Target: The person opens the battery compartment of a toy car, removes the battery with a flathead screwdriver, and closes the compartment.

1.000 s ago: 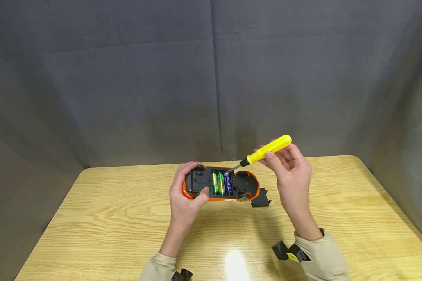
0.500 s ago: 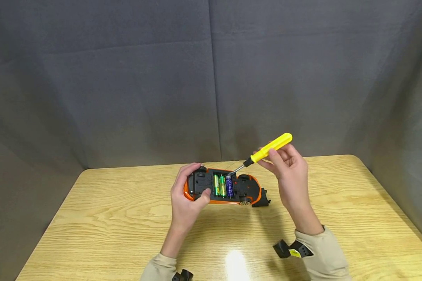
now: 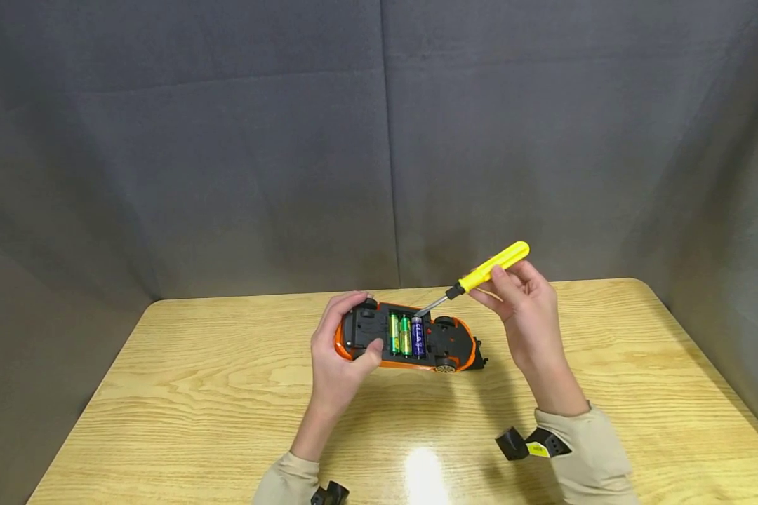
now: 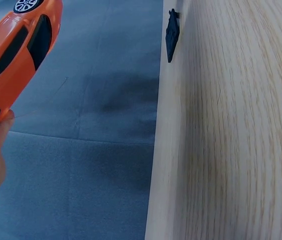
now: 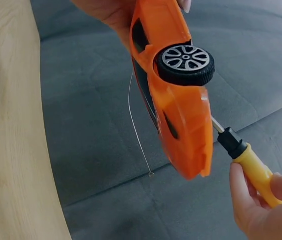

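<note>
In the head view my left hand (image 3: 341, 354) grips one end of an orange toy car (image 3: 450, 345), held underside up above the table. Its open battery compartment shows two green batteries (image 3: 401, 335) and a purple battery (image 3: 418, 338) side by side. My right hand (image 3: 530, 315) pinches the yellow handle of a screwdriver (image 3: 494, 266). The metal tip lies at the upper end of the purple battery. In the right wrist view the car body (image 5: 180, 120) hides that tip, while the screwdriver's black collar (image 5: 231, 142) shows beside it.
A black battery cover (image 4: 172, 34) lies on the wooden table (image 3: 227, 393), partly behind the car in the head view. A thin wire (image 5: 136, 127) sticks out from the car. Grey cloth (image 3: 259, 175) hangs behind the table.
The car has shifted slightly right and down in the head view, covering more of the battery cover. The screwdriver has moved a little right with it, its tip still by the purple battery.
</note>
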{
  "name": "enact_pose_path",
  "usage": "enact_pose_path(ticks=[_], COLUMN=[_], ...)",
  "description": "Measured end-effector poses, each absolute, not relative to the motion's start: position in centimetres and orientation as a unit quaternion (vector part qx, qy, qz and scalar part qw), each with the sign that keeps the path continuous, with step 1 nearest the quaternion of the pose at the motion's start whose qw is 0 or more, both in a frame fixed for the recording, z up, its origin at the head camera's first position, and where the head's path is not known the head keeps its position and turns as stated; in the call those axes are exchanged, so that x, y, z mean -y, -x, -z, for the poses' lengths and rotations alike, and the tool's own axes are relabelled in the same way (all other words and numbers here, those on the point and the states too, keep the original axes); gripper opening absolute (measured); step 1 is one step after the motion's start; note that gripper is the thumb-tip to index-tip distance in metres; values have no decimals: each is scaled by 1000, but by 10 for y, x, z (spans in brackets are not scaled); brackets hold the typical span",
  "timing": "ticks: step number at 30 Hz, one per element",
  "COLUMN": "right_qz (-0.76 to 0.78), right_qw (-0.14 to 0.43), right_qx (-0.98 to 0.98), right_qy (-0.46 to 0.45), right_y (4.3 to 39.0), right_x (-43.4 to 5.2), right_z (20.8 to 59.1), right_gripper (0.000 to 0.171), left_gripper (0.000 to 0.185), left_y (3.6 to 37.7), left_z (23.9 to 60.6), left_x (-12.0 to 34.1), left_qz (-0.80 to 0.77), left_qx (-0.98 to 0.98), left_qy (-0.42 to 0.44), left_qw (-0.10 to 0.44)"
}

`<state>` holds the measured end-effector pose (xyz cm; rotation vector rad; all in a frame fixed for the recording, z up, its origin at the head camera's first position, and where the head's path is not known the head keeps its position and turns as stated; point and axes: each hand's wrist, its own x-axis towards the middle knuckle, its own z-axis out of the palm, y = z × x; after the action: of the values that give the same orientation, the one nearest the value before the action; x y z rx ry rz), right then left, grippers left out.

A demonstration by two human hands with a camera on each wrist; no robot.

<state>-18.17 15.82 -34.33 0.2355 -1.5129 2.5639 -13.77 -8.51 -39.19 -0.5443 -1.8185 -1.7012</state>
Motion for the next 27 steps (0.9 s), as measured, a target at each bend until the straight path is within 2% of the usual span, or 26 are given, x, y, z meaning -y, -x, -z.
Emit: enact_pose_path(ticks=[11, 18, 22, 27], right_qz=[-900, -923, -919, -888], right_qw=[12, -9, -13, 9], right_qx=[436, 384, 394, 459], right_qy=[-9, 22, 11, -32], right_y=[186, 186, 183, 176], right_x=[-163, -166, -164, -160], right_z=[345, 346, 345, 341], right_gripper=[8, 7, 7, 7], left_gripper=[55, 54, 54, 53], left_y=[137, 138, 139, 139], left_z=[392, 392, 393, 393], left_x=[83, 80, 80, 80], left_qz=[650, 655, 658, 662], left_qx=[676, 670, 668, 667], left_qy=[187, 180, 175, 162], left_qw=[294, 297, 300, 301])
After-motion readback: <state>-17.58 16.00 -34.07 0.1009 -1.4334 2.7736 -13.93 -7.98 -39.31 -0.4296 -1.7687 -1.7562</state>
